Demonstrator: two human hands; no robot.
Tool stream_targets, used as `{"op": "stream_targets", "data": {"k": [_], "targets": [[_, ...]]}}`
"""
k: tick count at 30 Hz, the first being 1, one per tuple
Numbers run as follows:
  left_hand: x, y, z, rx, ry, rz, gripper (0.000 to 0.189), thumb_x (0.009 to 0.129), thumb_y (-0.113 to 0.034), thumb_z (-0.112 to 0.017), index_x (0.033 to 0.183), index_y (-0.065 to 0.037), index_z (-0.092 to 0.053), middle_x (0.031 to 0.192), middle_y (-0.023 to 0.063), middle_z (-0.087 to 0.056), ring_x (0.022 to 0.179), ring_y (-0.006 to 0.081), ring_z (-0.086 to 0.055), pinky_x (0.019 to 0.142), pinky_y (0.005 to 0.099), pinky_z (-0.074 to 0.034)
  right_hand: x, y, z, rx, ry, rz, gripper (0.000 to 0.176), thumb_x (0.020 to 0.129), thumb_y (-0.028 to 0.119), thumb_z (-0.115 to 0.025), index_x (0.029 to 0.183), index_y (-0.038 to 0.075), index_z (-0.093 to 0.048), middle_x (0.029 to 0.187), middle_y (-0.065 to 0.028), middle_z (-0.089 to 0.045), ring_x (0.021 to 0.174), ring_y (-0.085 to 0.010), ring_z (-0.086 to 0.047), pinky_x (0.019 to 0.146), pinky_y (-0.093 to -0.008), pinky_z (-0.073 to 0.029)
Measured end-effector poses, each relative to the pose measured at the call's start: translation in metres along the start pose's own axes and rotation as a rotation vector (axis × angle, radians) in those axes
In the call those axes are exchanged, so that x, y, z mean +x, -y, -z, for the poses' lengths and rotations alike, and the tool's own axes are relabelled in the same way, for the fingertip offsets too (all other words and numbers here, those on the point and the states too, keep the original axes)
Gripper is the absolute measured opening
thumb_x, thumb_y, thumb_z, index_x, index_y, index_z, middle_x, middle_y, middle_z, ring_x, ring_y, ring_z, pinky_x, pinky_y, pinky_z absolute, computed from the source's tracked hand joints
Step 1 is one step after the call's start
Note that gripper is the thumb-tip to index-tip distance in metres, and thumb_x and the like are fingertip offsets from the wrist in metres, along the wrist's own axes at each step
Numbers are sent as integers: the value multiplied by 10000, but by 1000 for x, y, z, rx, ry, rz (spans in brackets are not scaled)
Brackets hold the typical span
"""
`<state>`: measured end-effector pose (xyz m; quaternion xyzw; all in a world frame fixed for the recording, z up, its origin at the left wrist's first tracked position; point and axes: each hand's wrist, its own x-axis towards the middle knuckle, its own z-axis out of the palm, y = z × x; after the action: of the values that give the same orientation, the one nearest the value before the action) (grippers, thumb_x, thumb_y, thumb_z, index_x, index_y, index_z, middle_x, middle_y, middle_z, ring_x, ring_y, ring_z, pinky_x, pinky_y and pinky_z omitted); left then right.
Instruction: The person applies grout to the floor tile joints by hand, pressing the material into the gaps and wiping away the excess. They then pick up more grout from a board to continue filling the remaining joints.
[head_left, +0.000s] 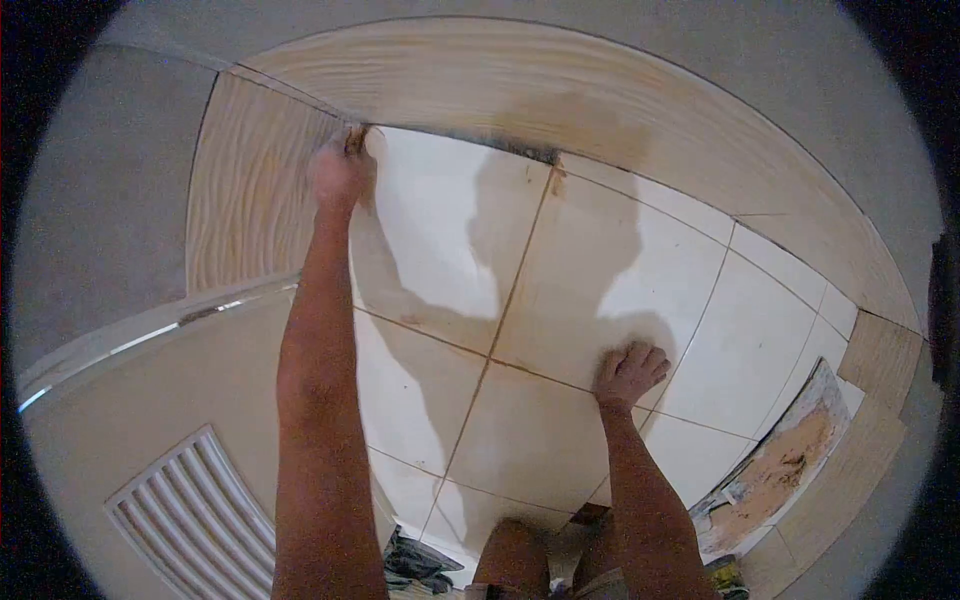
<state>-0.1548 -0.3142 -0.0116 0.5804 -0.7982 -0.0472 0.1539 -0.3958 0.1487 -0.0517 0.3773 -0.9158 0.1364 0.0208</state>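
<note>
My left hand [340, 178] is stretched out to the far left corner of the tiled floor, where the wall tiles meet. Its fingers are closed around something small and brownish at the corner, too blurred to name. My right hand [632, 374] rests on the white floor tiles [430, 215], fingers apart and slightly bent, holding nothing. Brown grout lines run between the tiles. A dark, dirty gap [520, 152] lies along the base of the far wall.
Wavy beige wall tiles [440, 70] border the floor. At left is a pale door [190, 380] with a louvred vent [195, 500]. A stained recess [780, 465] is at right. Below are a dark plastic bag [418, 562], a brown square [590, 514] and my knees [515, 555].
</note>
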Motion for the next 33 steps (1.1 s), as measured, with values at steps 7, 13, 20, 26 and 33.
{"op": "stream_targets", "data": {"k": [7, 13, 20, 26, 33], "targets": [[-57, -85, 6, -199, 35, -154, 243, 825, -145, -569, 1036, -117, -688, 940, 147, -684, 855, 358, -645, 748, 445, -508, -3, 3, 2, 17, 19, -29, 304, 757, 248, -538, 964, 27, -505, 982, -225, -450, 936, -416, -409, 826, -561, -307], [-3, 6, 24, 18, 8, 54, 324, 887, -377, -569, 1104, -159, -668, 931, 187, -669, 841, 367, -655, 730, 445, -510, 0, 5, 5, 33, 65, -67, 282, 770, 237, -525, 963, 32, -502, 978, -221, -452, 938, -414, -411, 816, -566, -315], [-13, -6, 10, -57, 37, -105, 262, 858, -228, -571, 1095, -175, -669, 933, 201, -661, 837, 410, -625, 725, 472, -503, 0, -5, -1, 66, 48, -9, 274, 774, 234, -523, 961, 35, -505, 980, -218, -456, 946, -410, -414, 785, -554, -321], [-181, 18, 65, -211, 280, 61, 246, 856, -152, -573, 1083, -122, -664, 1035, 125, -684, 919, 326, -665, 844, 428, -510, 2, 2, -4, 8, -22, -11, 275, 782, 246, -525, 957, 34, -516, 970, -207, -456, 929, -405, -415, 778, -546, -324], [-210, 63, 99, 114, 135, 107, 235, 894, -196, -547, 1065, -101, -677, 860, 212, -667, 768, 411, -630, 656, 446, -507, 0, 0, -2, -56, -11, 12, 281, 790, 238, -525, 967, 19, -523, 979, -211, -455, 914, -396, -416, 769, -545, -327]]}}
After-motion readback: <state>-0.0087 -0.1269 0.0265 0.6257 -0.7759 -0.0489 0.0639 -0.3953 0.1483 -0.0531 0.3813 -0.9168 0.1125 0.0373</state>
